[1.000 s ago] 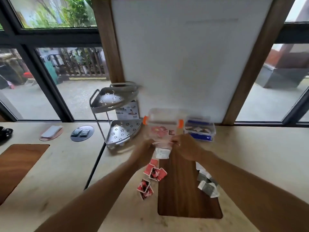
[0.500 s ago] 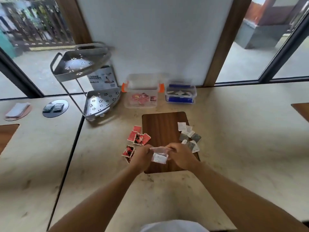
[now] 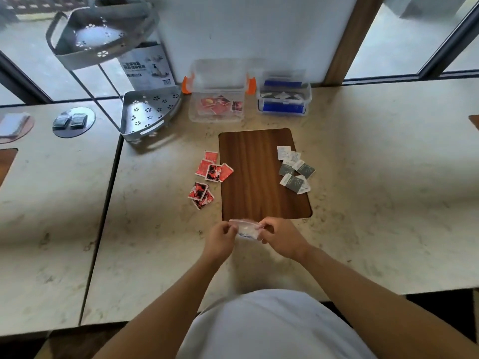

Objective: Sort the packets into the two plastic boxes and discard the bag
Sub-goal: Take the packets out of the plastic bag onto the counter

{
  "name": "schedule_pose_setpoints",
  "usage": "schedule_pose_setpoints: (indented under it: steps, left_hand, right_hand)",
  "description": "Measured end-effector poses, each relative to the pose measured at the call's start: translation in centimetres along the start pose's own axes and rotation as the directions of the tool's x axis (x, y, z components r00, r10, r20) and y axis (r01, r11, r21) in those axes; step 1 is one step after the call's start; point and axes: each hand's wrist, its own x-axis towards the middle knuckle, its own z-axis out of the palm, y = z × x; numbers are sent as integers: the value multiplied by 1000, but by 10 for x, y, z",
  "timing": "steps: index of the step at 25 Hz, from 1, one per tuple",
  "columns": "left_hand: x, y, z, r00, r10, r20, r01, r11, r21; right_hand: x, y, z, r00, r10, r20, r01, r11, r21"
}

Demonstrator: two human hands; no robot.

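Since the earlier frames you have drawn the bag (image 3: 246,230) back from the boxes toward your body, and it now sits just below the board (image 3: 261,177), low in the centre of the frame. The table (image 3: 375,203) fills most of the view. At upper centre stand the orange-clipped box (image 3: 217,114) with red packets inside and, right of it, the blue-clipped box (image 3: 283,108) holding grey and white ones. Loose red packets (image 3: 211,171) lie left of the board; grey and white packets (image 3: 295,169) lie on its right edge. The bag's long axis runs left to right, its top strip facing away from you. Your left hand (image 3: 220,239) pinches its left end with curled fingers, and your right hand (image 3: 280,238) pinches the right end likewise.
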Motion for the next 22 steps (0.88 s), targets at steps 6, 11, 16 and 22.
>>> schedule_pose_setpoints:
  steps: [6, 11, 16, 22]
  left_hand:
    - [-9, 0, 4, 985, -15, -172, 11, 1000, -23]
    - [-26, 10, 11, 966, -153, -211, 79, 942, -325]
    - [-40, 24, 17, 995, -26, -100, -13, 927, -374]
    - [-42, 22, 13, 996, -42, -73, 10, 920, -392]
  right_hand:
    - [-8, -5, 9, 997, 18, -80, -12, 997, 75]
    - [-14, -15, 17, 982, 78, -172, -48, 985, 167]
    - [-27, -16, 25, 991, -30, -130, 38, 997, 65]
    - [-30, -18, 24, 985, -119, -128, 123, 992, 24]
